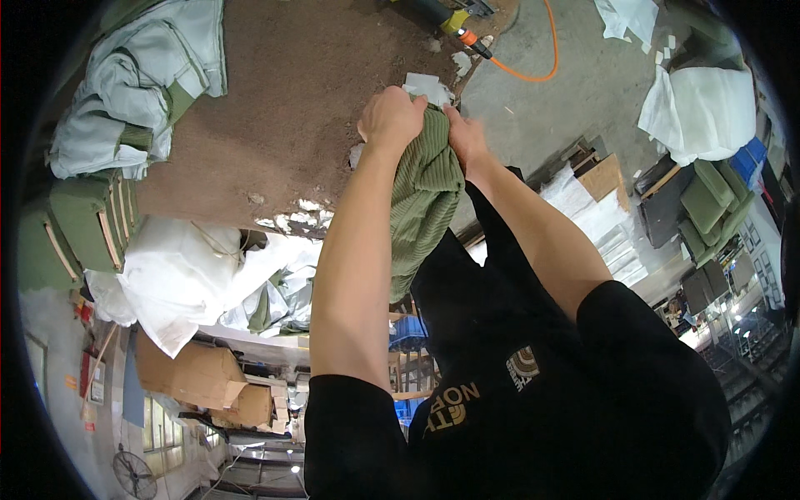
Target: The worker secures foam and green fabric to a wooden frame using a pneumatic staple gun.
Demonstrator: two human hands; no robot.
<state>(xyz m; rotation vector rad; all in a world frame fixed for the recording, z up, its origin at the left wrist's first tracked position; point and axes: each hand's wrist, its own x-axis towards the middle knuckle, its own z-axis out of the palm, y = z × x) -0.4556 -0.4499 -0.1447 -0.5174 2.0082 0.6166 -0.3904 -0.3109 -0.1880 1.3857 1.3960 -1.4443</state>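
A piece of green corduroy fabric (pixel 425 187) hangs bunched in front of my body, over the near edge of the brown work surface (pixel 275 108). My left hand (pixel 392 118) is closed on its upper left edge. On the other side, my right hand (pixel 468 140) grips the upper right edge, thumb toward the cloth. The fabric stretches between both hands and drops in folds toward my lap. Just beyond my hands lies a small white piece (pixel 428 87). What the fabric's underside looks like is hidden.
Farther ahead lies a black and yellow-green air tool (pixel 442 15) with an orange hose (pixel 533 77). Green and white fabric (pixel 142 75) is piled at the left, above green cushioned panels (pixel 92 218). White wrapped bundles (pixel 187 267) stand near left; another white bundle (pixel 704 112) is at right.
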